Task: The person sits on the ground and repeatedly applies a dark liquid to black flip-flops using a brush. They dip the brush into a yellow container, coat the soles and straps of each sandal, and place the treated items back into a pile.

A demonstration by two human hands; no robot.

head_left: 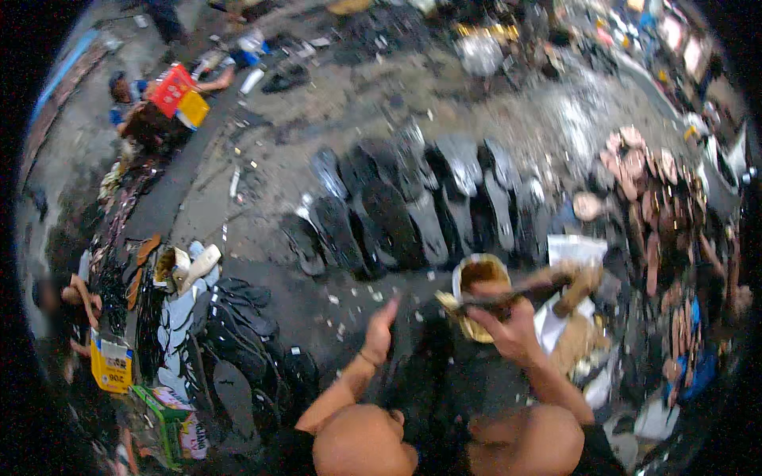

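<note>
My right hand (514, 332) is closed around a dark brush (496, 301), blurred by motion, with a pale tip at its left end. The brush lies across the mouth of a round tub (478, 329) with a yellowish rim and brown contents; I cannot tell whether it touches the tub. My left hand (381, 332) is held up to the left of the tub, fingers stretched out, holding nothing. Beyond both hands, dark shoe soles (386, 218) lie in rows on the floor.
More black soles (238, 313) are heaped at the left, by a green box (164, 416) and a yellow-and-white box (111, 363). Pinkish pieces (635, 166) pile up at the right. White paper (577, 249) lies behind the tub. Another person (131, 99) is at the far left with a red-and-yellow box.
</note>
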